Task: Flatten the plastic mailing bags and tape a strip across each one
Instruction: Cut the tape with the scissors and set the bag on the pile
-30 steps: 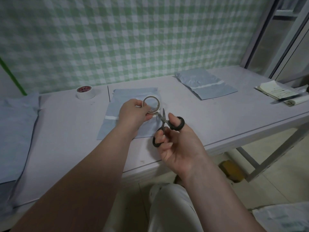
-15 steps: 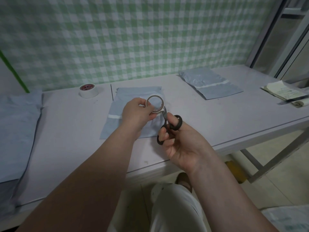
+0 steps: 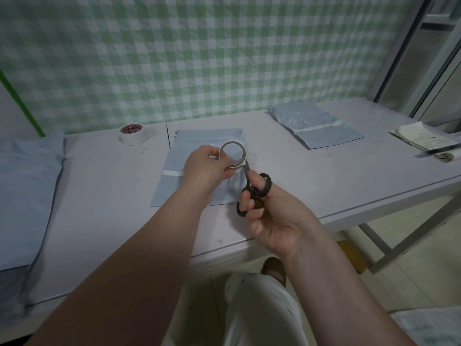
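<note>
Left arm reaches forward from lower left, forearm bare. The left hand [image 3: 207, 166] is raised over the worktop [image 3: 104, 196], fingers and thumb curled round the left rim of a small tape roll [image 3: 233, 156], which it holds on edge with the open core facing the camera. The right hand [image 3: 269, 211] comes in from lower right, palm turned up and left; thumb through one black loop of the scissors [image 3: 254, 191], fingers curled through the other, clamped on the handles. Blades point up toward the roll's lower right edge; too thin and blurred to tell whether they are parted. Counts: two tape rolls, the held one and a wider white roll [image 3: 133, 134] with a red-printed core lying flat near the wall. One pair of scissors. Two single grey mailing bags lie flat: the near bag [image 3: 174, 188] directly under the hands, with a white strip [image 3: 172, 173] across it, and the far bag [image 3: 314, 126] to the right near the wall, also with a pale strip [image 3: 316, 127] across it. A pile of bags [image 3: 25, 191] lies on the left end of the worktop; number in it cannot be counted, and its left side runs out of frame. The left hand hides the middle of the near bag's strip. Some papers [image 3: 424, 141] sit at the far right edge, print unreadable. The checked wall covering [image 3: 199, 58] behind is blurred.
</note>
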A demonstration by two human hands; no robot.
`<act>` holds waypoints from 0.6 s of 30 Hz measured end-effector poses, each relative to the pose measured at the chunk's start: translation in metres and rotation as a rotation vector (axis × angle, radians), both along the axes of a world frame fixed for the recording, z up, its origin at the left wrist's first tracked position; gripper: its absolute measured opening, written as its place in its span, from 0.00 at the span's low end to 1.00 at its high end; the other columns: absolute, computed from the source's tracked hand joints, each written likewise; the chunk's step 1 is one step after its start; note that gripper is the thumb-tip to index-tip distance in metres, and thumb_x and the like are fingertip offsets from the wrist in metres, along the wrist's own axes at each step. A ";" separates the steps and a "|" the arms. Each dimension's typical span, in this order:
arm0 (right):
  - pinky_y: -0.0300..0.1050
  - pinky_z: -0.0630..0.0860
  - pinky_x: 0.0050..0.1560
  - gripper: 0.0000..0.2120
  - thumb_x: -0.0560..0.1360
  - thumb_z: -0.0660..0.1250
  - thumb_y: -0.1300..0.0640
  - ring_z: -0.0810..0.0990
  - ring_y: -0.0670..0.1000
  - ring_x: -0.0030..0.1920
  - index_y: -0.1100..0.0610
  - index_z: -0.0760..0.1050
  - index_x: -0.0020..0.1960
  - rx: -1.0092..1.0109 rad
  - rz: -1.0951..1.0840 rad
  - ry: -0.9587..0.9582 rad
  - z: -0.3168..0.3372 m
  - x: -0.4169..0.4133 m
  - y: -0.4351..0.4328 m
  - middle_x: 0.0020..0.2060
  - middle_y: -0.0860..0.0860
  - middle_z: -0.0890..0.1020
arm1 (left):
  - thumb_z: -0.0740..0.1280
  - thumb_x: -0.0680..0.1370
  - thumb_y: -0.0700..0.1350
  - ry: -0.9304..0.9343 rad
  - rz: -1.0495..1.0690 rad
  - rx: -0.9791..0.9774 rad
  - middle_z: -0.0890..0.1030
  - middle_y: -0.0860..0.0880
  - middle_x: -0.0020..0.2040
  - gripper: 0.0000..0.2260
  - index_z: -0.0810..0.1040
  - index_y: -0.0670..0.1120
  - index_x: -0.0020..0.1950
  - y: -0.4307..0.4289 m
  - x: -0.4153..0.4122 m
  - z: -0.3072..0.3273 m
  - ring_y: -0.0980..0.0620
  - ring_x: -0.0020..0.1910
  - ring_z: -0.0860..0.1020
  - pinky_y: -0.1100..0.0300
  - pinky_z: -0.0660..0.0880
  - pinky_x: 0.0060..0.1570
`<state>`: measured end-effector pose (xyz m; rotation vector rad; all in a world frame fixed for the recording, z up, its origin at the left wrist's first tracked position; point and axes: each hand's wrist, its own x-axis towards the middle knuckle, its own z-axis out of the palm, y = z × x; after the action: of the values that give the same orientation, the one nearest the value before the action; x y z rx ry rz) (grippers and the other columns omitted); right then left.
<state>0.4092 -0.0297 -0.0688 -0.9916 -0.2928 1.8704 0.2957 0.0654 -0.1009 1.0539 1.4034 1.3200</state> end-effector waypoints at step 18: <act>0.30 0.66 0.18 0.13 0.73 0.70 0.54 0.70 0.43 0.22 0.57 0.72 0.33 0.048 -0.018 -0.159 0.000 0.007 -0.008 0.26 0.51 0.74 | 0.67 0.75 0.34 -0.016 0.028 -0.011 0.79 0.43 0.42 0.02 0.75 0.40 0.45 -0.002 0.000 0.003 0.52 0.35 0.81 0.58 0.81 0.43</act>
<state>0.4167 -0.0382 -0.0683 -1.1082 -0.4200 1.7638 0.2959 0.0636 -0.0978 1.0182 1.4167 1.3365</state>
